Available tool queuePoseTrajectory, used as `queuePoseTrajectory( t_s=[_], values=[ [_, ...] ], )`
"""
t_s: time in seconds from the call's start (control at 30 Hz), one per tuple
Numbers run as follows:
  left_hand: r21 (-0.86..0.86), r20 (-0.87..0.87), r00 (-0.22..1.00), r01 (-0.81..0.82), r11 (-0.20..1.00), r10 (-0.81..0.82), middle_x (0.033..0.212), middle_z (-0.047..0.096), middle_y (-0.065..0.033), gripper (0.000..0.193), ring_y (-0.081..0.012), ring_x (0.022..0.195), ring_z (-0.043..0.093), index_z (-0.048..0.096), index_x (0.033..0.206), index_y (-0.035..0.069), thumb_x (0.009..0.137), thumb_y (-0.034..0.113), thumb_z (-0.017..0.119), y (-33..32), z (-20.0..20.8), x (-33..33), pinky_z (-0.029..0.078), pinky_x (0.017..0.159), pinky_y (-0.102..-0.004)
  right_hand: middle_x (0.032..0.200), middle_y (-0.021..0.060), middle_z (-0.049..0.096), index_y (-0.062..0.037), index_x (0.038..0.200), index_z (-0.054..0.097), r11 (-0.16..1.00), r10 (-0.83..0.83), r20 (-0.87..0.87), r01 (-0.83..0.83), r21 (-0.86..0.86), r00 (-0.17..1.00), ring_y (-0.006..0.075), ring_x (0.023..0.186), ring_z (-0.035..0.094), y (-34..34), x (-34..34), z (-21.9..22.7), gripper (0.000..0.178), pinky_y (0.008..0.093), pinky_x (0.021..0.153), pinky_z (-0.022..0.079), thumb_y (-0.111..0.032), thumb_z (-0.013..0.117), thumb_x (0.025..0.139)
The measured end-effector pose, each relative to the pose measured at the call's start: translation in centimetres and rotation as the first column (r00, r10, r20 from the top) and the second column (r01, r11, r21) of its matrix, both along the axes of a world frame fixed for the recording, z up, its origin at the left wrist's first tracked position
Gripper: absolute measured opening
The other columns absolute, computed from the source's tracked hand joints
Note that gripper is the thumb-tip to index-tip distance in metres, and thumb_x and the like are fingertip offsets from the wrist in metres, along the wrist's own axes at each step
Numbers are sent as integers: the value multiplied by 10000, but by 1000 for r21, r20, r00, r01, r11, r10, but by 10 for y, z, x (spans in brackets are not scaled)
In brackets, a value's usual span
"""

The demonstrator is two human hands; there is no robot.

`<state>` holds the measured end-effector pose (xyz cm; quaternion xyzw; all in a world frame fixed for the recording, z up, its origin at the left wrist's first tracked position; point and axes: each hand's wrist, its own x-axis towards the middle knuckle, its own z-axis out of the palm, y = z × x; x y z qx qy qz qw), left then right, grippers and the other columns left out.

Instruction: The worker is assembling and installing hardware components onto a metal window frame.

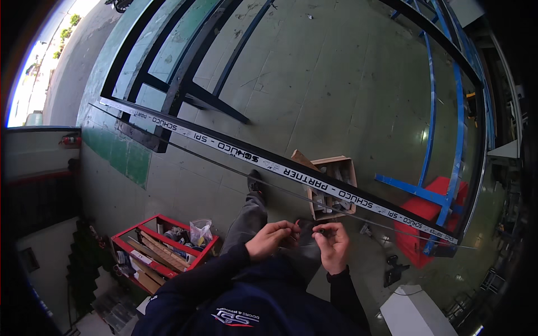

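Note:
My left hand (273, 239) is closed, its thumb and fingertips pinched together. Whatever it may hold is too small to make out. Close by, my right hand (334, 245) pinches a small dark piece (321, 231) between thumb and fingers. The hands are a short way apart, in front of my body. Just beyond them a long black frame bar (252, 158), with a white printed tape along its near side, crosses from upper left to lower right. A thin dark strip (224, 166) runs along its near side, touching neither hand.
Blue trestle legs (457, 140) support the frame at right, beside a red case or cover (428, 218). Dark metal supports (179, 89) stand at left. A box of small parts (353, 176) lies under the bar. A red tool carrier (162, 271), a drill (395, 271) and a white box (417, 313) are nearer.

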<state>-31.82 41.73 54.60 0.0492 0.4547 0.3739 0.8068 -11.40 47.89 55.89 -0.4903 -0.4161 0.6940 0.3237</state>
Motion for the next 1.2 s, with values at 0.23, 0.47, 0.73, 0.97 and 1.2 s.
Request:
queuePoseTrajectory(
  t_s=[0.23, 0.47, 0.73, 0.97, 1.2],
  values=[
    [-25, -103, 939, -333, 943, 329, 743, 432, 48, 261, -62, 630, 395, 614, 1157, -18, 1018, 96, 425, 12, -8, -137, 368, 607, -228, 1001, 60, 674, 7, 1078, 593, 992, 112, 9, -112, 51, 994, 88, 870, 627, 90, -119, 27, 184, 227, 789, 514, 25, 646, 904],
    [-99, -187, 901, -414, 905, 392, 796, 464, 54, 402, -28, 605, 396, 543, 1333, -31, 1032, 232, 590, 43, -28, -145, 354, 548, -216, 936, 64, 680, 22, 1130, 649, 978, 191, 79, -183, -95, 978, 115, 796, 656, 143, -162, -5, 280, 253, 764, 545, -41, 764, 883],
    [-182, -262, 893, -417, 890, 365, 836, 515, 57, 194, -20, 673, 434, 603, 1150, 3, 994, 114, 640, 62, -41, -143, 355, 590, -201, 1082, 63, 618, 58, 1082, 677, 762, 447, -42, -405, -505, 893, 146, 991, 655, 207, -183, -56, 216, 284, 875, 550, 61, 726, 872],
    [-337, -251, 871, -488, 805, 423, 1080, 684, -45, 253, -133, 981, 625, 645, 1163, 7, 915, 12, 699, 56, -26, -142, 487, 892, -295, 1030, 109, 692, 37, 1027, 708, 568, 643, -169, -613, -549, 747, 196, 929, 707, 243, -195, -95, 176, 311, 817, 579, 31, 734, 853],
    [-468, -374, 881, -449, 761, 290, 1164, 669, -72, 293, -175, 1059, 634, 631, 1216, 21, 927, -9, 667, 67, -14, -139, 507, 946, -334, 964, 100, 723, -29, 972, 731, 534, 728, -294, -781, -323, 619, 232, 833, 719, 248, -197, -116, 203, 321, 714, 572, 7, 782, 779]
  ],
)
